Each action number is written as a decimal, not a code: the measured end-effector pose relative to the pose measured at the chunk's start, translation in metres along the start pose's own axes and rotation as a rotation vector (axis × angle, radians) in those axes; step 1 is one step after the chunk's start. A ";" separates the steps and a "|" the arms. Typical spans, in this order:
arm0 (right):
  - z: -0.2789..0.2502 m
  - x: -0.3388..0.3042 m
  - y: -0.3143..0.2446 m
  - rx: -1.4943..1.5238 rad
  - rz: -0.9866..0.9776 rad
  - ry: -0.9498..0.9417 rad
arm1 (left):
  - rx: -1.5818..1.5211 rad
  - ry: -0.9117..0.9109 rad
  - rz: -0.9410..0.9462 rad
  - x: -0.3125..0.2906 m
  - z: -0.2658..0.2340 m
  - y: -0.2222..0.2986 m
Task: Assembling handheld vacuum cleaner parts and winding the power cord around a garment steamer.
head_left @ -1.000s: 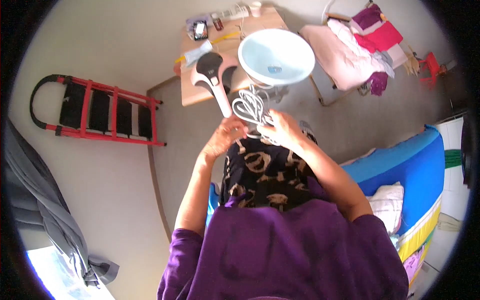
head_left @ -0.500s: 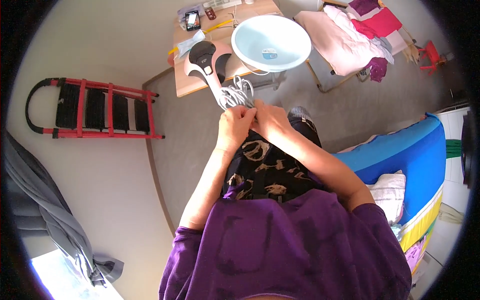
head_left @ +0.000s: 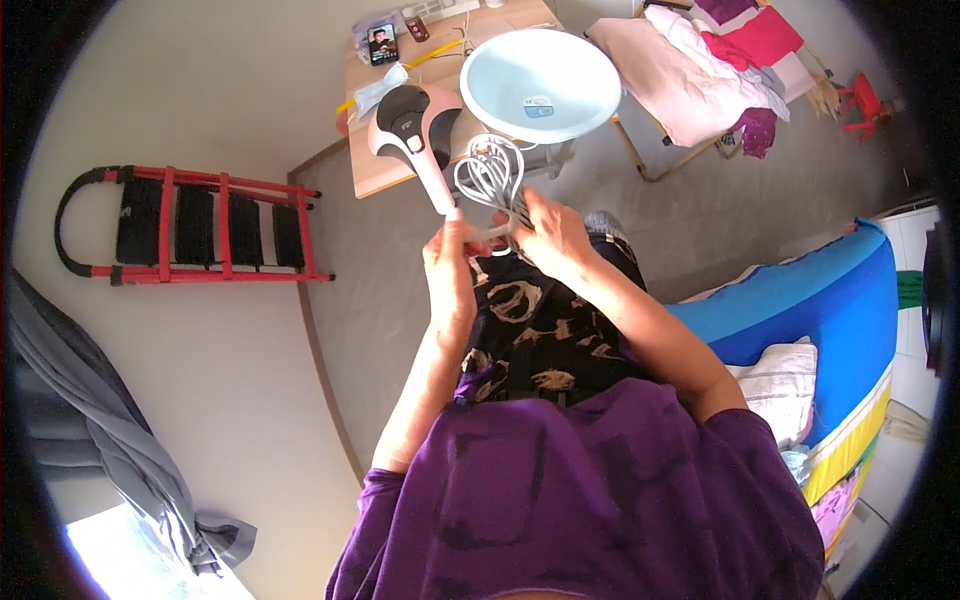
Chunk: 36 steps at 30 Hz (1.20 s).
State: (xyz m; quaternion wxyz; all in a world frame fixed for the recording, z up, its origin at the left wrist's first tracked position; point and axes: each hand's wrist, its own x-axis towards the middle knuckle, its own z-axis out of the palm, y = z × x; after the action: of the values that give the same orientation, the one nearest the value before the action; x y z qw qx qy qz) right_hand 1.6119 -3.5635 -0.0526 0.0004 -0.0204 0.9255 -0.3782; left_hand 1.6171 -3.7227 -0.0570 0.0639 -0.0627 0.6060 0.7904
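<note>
A pink and black handheld vacuum cleaner lies at the near edge of the wooden table, its handle pointing toward me past the edge. The grey-white power cord is gathered in loops just right of the handle. My right hand is closed around the bottom of the bundle, with the loops standing up above the fingers. Close beside it, my left hand is at the handle's lower end, fingers pinched on a length of cord running across to the bundle. The cord's plug cannot be made out.
On the table are a light blue basin, a phone, a face mask and a red can. A red step ladder leans at the left wall. Clothes lie over a rack; a blue-covered bed is at right.
My hands have moved apart, the left one down and left with a stretch of cord. The loops are now drawn together and upright in my right hand. The phone's screen picture has changed.
</note>
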 end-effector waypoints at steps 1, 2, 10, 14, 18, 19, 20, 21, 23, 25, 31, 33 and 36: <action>0.000 0.001 0.002 -0.011 0.033 -0.015 | 0.001 -0.001 -0.002 -0.001 0.001 -0.003; -0.001 0.002 0.003 0.030 0.058 -0.049 | -0.255 -0.036 -0.103 -0.004 0.002 -0.007; -0.005 -0.007 -0.010 0.145 0.051 -0.109 | -0.522 -0.249 -0.281 0.004 0.017 -0.009; 0.005 -0.013 -0.008 0.073 -0.056 -0.063 | -0.475 -0.191 -0.361 0.009 0.020 -0.009; 0.005 -0.013 -0.010 -0.066 -0.210 0.042 | -0.526 -0.126 -0.327 0.003 0.034 0.005; 0.006 -0.013 -0.009 -0.135 -0.337 0.155 | -0.551 -0.129 -0.286 0.001 0.034 0.005; 0.009 -0.013 -0.009 -0.136 -0.337 0.154 | -0.592 -0.192 -0.281 0.003 0.027 0.002; 0.011 -0.012 -0.009 -0.117 -0.364 0.183 | -0.593 -0.191 -0.281 0.003 0.026 0.000; 0.011 -0.012 -0.010 -0.094 -0.390 0.209 | -0.615 -0.148 -0.243 0.001 0.033 0.008; 0.008 -0.016 -0.015 0.100 -0.330 0.192 | -0.621 -0.156 -0.228 0.005 0.025 -0.002; 0.014 -0.016 -0.017 0.398 -0.284 0.426 | -0.629 -0.170 -0.197 0.007 0.018 -0.011; 0.011 -0.013 -0.015 0.387 -0.287 0.466 | -0.686 -0.197 -0.231 0.007 0.018 -0.011; 0.004 -0.014 -0.022 0.658 -0.091 0.270 | -0.682 -0.141 -0.213 0.007 0.014 -0.012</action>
State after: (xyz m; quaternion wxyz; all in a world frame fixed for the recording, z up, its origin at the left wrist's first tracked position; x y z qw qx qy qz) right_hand 1.6272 -3.5815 -0.0401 -0.1322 -0.0104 0.7441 -0.6548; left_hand 1.6120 -3.7058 -0.0657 0.1630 -0.0886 0.2919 0.9383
